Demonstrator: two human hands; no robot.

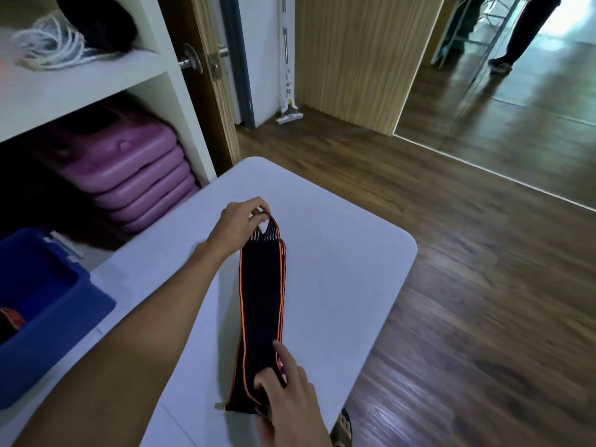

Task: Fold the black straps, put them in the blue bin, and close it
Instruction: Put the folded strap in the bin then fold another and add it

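A long black strap (261, 304) with orange edges lies stretched along the white table (348, 259), running away from me. My left hand (240, 225) pinches the small loop at its far end, lifted slightly off the table. My right hand (287, 391) presses its fingers flat on the strap's near end. The blue bin (48, 304) stands open at the table's left edge. Inside it, at the far left, a dark strap with orange trim (11, 321) is partly visible. No lid is in view.
White shelves at the left hold stacked purple cases (129, 175), a white rope (51, 50) and a dark object. A mop (288, 91) leans by the wooden door. Dark wood floor lies to the right. A person's legs (522, 30) stand at the far right.
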